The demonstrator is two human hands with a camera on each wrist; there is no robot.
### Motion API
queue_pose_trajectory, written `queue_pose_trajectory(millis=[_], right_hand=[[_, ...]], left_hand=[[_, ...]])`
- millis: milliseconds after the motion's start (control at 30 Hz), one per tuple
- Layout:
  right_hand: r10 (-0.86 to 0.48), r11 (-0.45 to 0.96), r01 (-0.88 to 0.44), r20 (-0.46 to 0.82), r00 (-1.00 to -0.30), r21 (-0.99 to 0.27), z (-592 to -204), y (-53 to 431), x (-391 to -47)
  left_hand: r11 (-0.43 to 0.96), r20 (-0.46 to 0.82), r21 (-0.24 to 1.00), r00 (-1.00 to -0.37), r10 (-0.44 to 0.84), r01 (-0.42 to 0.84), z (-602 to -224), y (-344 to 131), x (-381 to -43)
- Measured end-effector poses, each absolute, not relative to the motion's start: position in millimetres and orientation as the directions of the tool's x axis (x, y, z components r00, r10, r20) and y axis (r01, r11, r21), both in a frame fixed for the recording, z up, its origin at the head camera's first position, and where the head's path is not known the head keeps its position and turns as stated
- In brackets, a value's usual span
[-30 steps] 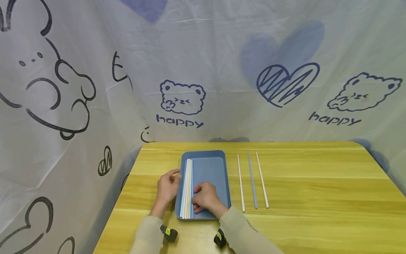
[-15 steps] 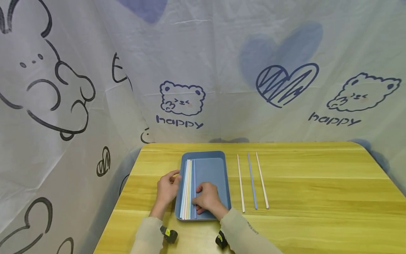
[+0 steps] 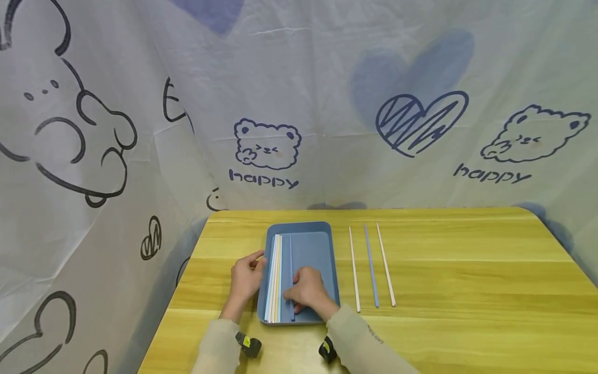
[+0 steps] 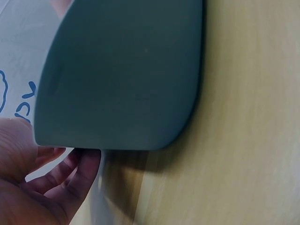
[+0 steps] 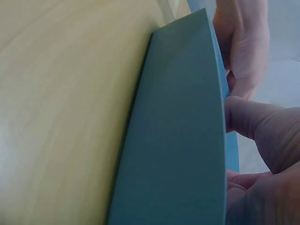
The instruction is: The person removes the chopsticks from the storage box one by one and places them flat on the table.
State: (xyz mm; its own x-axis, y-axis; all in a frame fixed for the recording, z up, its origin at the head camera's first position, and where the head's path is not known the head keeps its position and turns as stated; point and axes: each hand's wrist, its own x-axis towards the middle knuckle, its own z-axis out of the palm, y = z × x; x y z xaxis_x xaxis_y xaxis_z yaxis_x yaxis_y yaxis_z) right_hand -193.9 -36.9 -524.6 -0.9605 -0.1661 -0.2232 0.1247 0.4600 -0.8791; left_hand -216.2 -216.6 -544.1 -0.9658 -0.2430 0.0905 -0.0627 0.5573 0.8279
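A blue tray (image 3: pixel 314 249) lies on the table. My left hand (image 3: pixel 247 278) holds its left edge, the curled fingers (image 4: pixel 86 171) against the outer wall in the left wrist view. Inside the tray my right hand (image 3: pixel 309 288) pinches a blue chopstick (image 3: pixel 291 254) near its lower half. That chopstick stands slightly apart from a row of pale chopsticks (image 3: pixel 274 278) along the tray's left side, white, yellow and light blue among them. In the right wrist view the tray wall (image 5: pixel 173 126) hides the chopsticks and the tips of my right fingers.
Right of the tray, a white chopstick (image 3: pixel 353 267), a blue chopstick (image 3: pixel 371 265) and another pale chopstick (image 3: pixel 385 265) lie apart on the wooden table (image 3: pixel 467 291). A printed cloth (image 3: pixel 336 104) hangs behind the table and along its left side.
My right hand has drawn the blue chopstick a little to the right, away from the row, widening the gap. The left hand stays at the tray's edge.
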Motion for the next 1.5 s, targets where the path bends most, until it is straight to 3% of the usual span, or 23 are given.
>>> queue_pose_trajectory(millis=[400, 1500], right_hand=[[-0.22, 0.499, 0.117, -0.256, -0.941, -0.859, -501.5, -17.1, -198.3], [-0.055, 0.438, 0.221, -0.271, -0.961, -0.871, -492.4, 97.5, -221.5]], left_hand=[[0.563, 0.107, 0.825, -0.966, -0.236, -0.046, -543.7, -215.8, -216.3], [0.552, 0.062, 0.831, -0.975, -0.215, -0.069, -543.0, -216.4, -215.0]])
